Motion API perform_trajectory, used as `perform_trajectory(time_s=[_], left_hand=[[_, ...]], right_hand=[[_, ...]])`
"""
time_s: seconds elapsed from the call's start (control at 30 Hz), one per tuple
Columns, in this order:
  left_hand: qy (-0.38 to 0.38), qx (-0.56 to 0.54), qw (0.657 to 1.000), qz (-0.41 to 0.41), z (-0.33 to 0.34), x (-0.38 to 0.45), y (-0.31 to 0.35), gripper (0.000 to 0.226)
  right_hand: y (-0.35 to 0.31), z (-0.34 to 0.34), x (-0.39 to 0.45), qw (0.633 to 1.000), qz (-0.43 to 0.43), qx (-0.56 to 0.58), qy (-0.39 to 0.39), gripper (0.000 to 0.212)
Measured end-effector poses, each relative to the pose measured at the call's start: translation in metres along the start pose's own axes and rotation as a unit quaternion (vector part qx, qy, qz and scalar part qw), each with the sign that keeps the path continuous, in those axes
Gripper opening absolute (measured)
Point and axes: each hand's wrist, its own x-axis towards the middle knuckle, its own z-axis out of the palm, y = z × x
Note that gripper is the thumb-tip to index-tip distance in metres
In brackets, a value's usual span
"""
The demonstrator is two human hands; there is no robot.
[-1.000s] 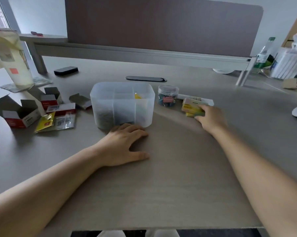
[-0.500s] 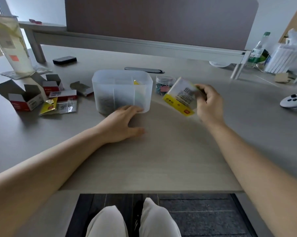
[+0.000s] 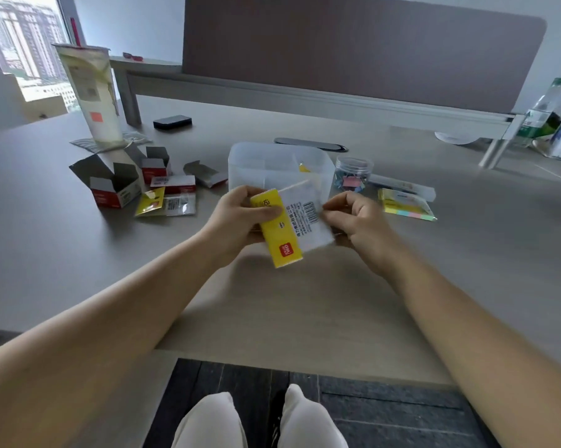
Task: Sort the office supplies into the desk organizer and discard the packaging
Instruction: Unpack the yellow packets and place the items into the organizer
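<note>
Holding the yellow packet [image 3: 290, 226] above the desk's [image 3: 305, 302] near edge, just before the organizer [image 3: 279, 166]: left hand [image 3: 237, 221] is gripping it, right hand [image 3: 353, 218] is pinching its edge; I'd be peeling slowly, keeping contents from spilling

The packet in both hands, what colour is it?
Yellow and white packet, with a small red logo; head view.
</note>
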Motion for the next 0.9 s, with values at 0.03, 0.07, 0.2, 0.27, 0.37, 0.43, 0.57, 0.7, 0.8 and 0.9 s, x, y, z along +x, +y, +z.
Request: perform_trajectory(time_s=[0.03, 0.07, 0.2, 0.27, 0.37, 0.43, 0.57, 0.7, 0.8, 0.9], left_hand=[[0.017, -0.015, 1.0, 0.002, -0.003, 0.003, -0.001, 0.016], [0.028, -0.02, 0.999, 0.007, -0.005, 0.005, -0.001, 0.015], [0.027, -0.011, 0.999, 0.014, -0.006, 0.008, -0.002, 0.009], [0.032, -0.002, 0.999, 0.018, -0.007, 0.008, -0.002, 0.008], [0.035, 0.021, 0.999, 0.024, -0.009, 0.007, -0.001, 0.009], [0.027, 0.029, 0.999, 0.025, -0.01, 0.006, -0.001, 0.009], [0.01, 0.058, 0.998, 0.017, -0.01, 0.004, -0.002, 0.009], [0.009, 0.078, 0.997, 0.011, -0.012, 0.003, -0.002, 0.009], [0.017, 0.075, 0.997, 0.012, -0.015, 0.004, -0.001, 0.007], [0.028, 0.061, 0.998, 0.018, -0.018, 0.004, 0.0, 0.006]], right_hand=[[0.0, 0.002, 0.001, 1.0, 0.001, -0.009, -0.014, 0.014], [0.0, 0.004, 0.002, 1.0, -0.002, -0.015, -0.02, 0.014], [0.0, 0.015, 0.012, 0.999, -0.041, -0.012, 0.015, 0.01], [0.001, 0.019, 0.016, 0.999, -0.049, -0.007, 0.02, 0.017], [0.002, 0.022, 0.016, 0.998, -0.049, -0.029, 0.012, 0.016], [0.003, 0.023, 0.014, 0.998, -0.055, -0.041, 0.013, 0.007], [0.004, 0.022, 0.011, 0.996, -0.077, -0.033, 0.039, 0.018], [0.003, 0.021, 0.009, 0.995, -0.092, -0.022, 0.042, 0.025], [0.001, 0.017, 0.008, 0.995, -0.094, -0.003, 0.032, 0.027], [0.001, 0.012, 0.009, 0.994, -0.102, -0.011, 0.023, 0.028]])
